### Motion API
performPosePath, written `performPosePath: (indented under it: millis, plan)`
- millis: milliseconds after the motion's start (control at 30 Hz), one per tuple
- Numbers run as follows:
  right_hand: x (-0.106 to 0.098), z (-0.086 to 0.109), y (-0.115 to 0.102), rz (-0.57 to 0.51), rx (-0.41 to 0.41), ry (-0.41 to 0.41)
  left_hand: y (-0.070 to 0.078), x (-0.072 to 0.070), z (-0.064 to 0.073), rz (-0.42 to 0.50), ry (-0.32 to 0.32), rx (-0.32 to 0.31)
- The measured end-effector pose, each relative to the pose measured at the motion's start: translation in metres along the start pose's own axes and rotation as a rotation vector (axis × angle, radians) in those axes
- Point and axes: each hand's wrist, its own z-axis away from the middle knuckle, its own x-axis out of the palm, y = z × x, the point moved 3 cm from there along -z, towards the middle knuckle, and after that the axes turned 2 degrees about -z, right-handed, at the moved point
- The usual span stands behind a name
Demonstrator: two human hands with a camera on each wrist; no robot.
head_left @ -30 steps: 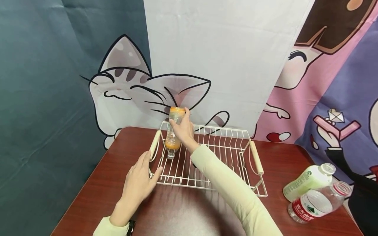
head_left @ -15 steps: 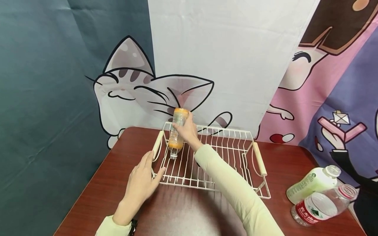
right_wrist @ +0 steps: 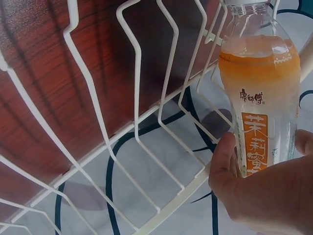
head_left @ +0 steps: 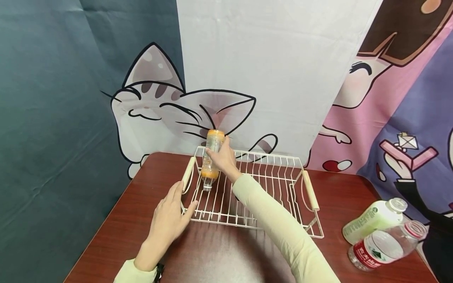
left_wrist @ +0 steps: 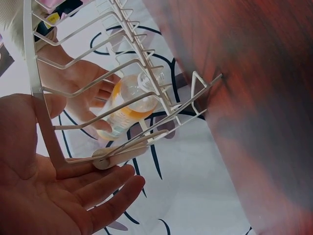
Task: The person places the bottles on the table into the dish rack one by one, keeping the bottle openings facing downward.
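My right hand (head_left: 223, 158) grips a clear plastic bottle (right_wrist: 264, 93) with an orange-and-white label, fingers and thumb around its sides. The bottle stands upside down, leaning slightly, in the left part of a white wire dish rack (head_left: 244, 226). Its neck (head_left: 207, 184) points down among the wires; whether it has a cap is hard to tell. At the rack's left front corner, my left hand (head_left: 166, 218) touches the frame and the wooden handle (left_wrist: 122, 155). Its fingers are nearly straight below the handle, with the thumb on the other side of the frame.
Two more bottles stand at the right of the dark red table (head_left: 116, 204): a pale green one (head_left: 371, 220) and a clear one (head_left: 376, 251) with a red label. A second wooden handle (head_left: 310, 190) is on the rack's right end. Printed curtains (head_left: 283, 78) hang behind.
The head view has shifted slightly. My right index finger sits a little lower on the bottle than a second ago. Bottle, rack and left hand stay in place.
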Motion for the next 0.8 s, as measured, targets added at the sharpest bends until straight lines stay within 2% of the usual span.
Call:
performPosePath:
  millis: [300, 800]
  plan:
    - [0.0044, 0.0005, -0.0030, 0.030, -0.025, 0.011, -0.0014, -0.0002, 0.0004, 0.006, -0.008, -0.004]
    - [0.0073, -0.0022, -0.0041, 0.093, 0.000, 0.001, -0.0005, -0.0003, -0.0003, 0.003, 0.000, 0.000]
